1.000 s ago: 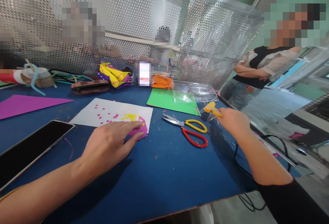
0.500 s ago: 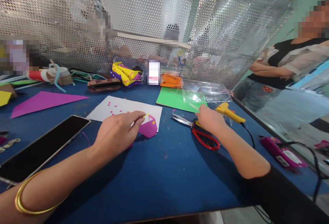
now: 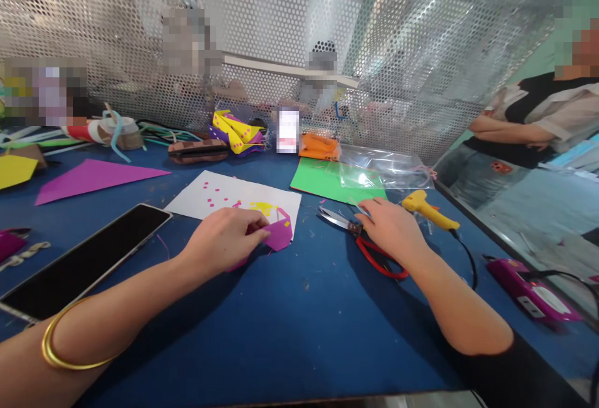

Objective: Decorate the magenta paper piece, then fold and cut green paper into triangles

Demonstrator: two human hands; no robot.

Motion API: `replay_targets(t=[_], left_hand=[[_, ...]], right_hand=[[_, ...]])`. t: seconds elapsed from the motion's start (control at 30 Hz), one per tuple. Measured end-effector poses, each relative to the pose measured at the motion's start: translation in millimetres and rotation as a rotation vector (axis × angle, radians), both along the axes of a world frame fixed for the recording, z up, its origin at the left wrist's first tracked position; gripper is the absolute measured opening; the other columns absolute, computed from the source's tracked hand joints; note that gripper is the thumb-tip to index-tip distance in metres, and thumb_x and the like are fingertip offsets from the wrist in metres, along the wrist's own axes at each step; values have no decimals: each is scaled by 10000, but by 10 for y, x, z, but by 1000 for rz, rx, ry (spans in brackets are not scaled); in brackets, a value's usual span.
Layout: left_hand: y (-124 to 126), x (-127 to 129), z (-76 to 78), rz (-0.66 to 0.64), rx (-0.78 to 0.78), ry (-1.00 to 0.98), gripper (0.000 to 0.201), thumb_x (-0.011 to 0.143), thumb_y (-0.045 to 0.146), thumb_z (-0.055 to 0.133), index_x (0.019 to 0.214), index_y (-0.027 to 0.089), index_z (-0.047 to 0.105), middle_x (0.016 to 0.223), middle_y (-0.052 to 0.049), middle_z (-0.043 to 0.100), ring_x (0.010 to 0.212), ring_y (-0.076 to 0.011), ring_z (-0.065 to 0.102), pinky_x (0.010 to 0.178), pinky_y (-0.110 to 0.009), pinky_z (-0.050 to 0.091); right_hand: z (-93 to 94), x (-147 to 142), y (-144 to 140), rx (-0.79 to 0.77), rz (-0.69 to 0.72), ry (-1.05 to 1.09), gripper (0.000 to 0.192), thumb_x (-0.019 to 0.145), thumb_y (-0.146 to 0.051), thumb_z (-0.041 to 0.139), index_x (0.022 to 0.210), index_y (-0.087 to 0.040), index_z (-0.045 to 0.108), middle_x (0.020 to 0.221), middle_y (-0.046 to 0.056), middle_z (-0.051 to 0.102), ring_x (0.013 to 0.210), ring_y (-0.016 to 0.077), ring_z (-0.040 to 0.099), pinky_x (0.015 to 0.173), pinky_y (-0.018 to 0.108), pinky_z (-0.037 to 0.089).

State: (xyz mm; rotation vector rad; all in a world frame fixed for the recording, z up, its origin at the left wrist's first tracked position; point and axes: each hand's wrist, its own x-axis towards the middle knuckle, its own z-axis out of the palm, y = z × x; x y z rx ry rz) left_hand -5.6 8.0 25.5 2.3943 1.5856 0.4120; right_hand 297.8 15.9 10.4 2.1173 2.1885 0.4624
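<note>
Purple piece (image 3: 279,235) sits mid-worktop (image 3: 309,339), overlapping the near right corner of the white paper (image 3: 191,194). Your left hand (image 3: 229,236) has it by its left side, thumb and fingertips closed in a pinch. One yellow bit shows on the piece; more yellow bits (image 3: 262,208) lie toward the paper's right end, pink bits (image 3: 210,200) toward its far left corner.

Your right hand (image 3: 397,227) is over the scissors (image 3: 339,219), fingers half curled, hiding part of the handles; can't tell whether they grip anything. Blades point left. Green sheet (image 3: 322,178) just beyond, clear bag (image 3: 397,171) across its far right corner. Yellow glue gun (image 3: 430,210) near the worktop's right edge; purple box (image 3: 528,289) along that edge, closer to you.

Black phone (image 3: 88,258) toward the left edge, purple sheet (image 3: 98,180) behind it. Orange bundle (image 3: 319,146) at the far edge, beside a lit screen (image 3: 287,130).
</note>
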Motion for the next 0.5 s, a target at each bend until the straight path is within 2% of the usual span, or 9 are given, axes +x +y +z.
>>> replay_targets(t=[0.1,0.17,0.27,0.4,0.5], left_hand=[[26,-10,23,34,-48,-102,256,871,371,506,789,240,711,684,20,731,628,-174,650,577,-278,416],[44,-19,37,71,-88,-190,248,862,388,519,802,231,701,644,22,710,592,-172,634,557,-278,414],[61,-26,53,117,-211,-386,236,835,423,560,825,220,682,633,23,709,563,-171,644,535,-269,433],[50,-10,72,151,-371,-590,219,792,419,622,823,204,654,637,5,724,521,-157,637,482,-241,433],[35,14,92,166,-426,-680,206,785,401,643,818,197,642,621,-2,719,516,-145,627,475,-226,438]], right_hand=[[120,208,-31,75,-90,4,287,966,-301,410,1119,-194,628,1116,128,673,979,290,651,794,372,470],[178,434,-28,147,-260,-14,321,948,-293,403,1140,-152,617,1159,203,648,1013,350,634,808,426,456],[171,793,15,85,-394,24,308,873,-232,461,1053,-57,639,1065,305,649,967,427,638,731,465,454],[57,1104,100,5,-411,142,224,783,-220,536,911,-78,652,964,284,672,824,403,657,634,440,446],[1,1191,128,48,-307,249,175,758,-228,539,840,-97,621,910,289,640,785,402,640,612,457,430]])
